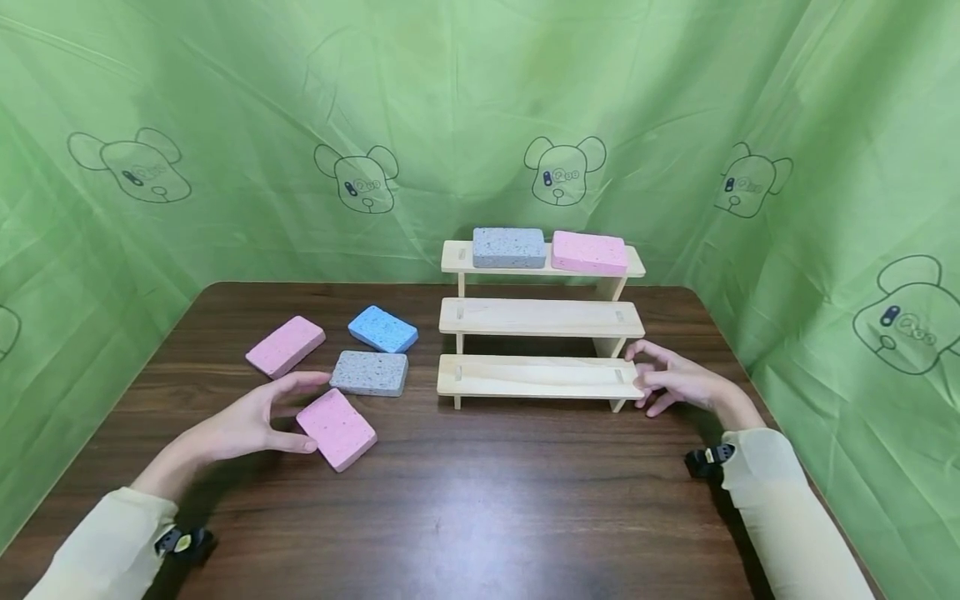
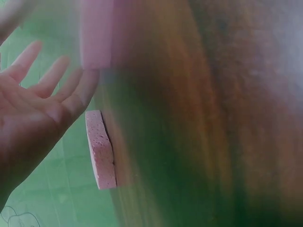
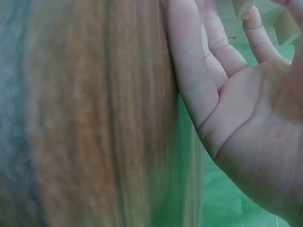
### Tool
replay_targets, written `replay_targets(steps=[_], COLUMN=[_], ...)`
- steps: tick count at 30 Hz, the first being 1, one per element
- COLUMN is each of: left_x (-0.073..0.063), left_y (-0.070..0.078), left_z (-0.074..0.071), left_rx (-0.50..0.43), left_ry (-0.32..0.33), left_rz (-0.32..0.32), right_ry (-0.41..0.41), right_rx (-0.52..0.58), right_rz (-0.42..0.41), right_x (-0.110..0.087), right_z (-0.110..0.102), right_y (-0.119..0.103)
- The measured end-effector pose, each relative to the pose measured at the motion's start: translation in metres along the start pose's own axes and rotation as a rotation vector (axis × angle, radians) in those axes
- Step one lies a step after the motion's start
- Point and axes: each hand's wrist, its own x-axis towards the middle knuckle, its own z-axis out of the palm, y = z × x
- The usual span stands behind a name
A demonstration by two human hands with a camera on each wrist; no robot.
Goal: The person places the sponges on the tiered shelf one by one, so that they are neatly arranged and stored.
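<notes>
My left hand [image 1: 240, 425] is over the left of the table, thumb and fingers apart around the left side of the near pink sponge [image 1: 337, 430]. The thumb tip is right at that sponge's edge, and a fingertip reaches the grey sponge [image 1: 369, 373] behind it. In the left wrist view the palm and spread fingers [image 2: 47, 75] show, with a blurred pink sponge [image 2: 97, 35] at the fingertips. At the right end of a three-tier wooden rack [image 1: 536, 377], my right hand [image 1: 678, 382] touches the lowest shelf with loosely bent, spread fingers.
Another pink sponge [image 1: 286, 347] and a blue sponge [image 1: 383, 329] lie farther back on the brown table [image 1: 480, 500]. On the rack's top shelf sit a grey sponge [image 1: 508, 248] and a pink sponge [image 1: 589, 253]. A green curtain [image 1: 450, 100] hangs behind.
</notes>
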Motion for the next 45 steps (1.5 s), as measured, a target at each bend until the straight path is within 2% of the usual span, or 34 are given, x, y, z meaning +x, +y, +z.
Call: replay_targets(steps=[6,13,20,27,35,45], left_x=[-0.003,-0.006,-0.009,-0.013,-0.010,-0.012], left_y=[-0.005,-0.010,-0.014,-0.015,-0.010,-0.006], left_z=[0.003,0.004,0.007,0.009,0.012,0.011], left_rx=[-0.036,-0.070,-0.089,-0.024,0.031,0.041], left_ry=[-0.023,-0.088,-0.101,-0.091,-0.087,-0.072], left_rz=[0.036,0.007,0.032,0.044,0.051,0.010], right_ry=[0.007,0.016,0.009,0.004,0.002,0.012], right_rx=[0.004,-0.008,-0.001,-0.002,-0.014,-0.030], right_rz=[0.013,0.013,0.011,0.005,-0.003,0.001], right_x=[-0.001,0.001,0.000,0.000,-0.002,0.001], right_z=[0.001,0.002,0.003,0.004,0.003,0.000], right_y=[-0.001,-0.003,-0.002,-0.005,-0.006,-0.003])
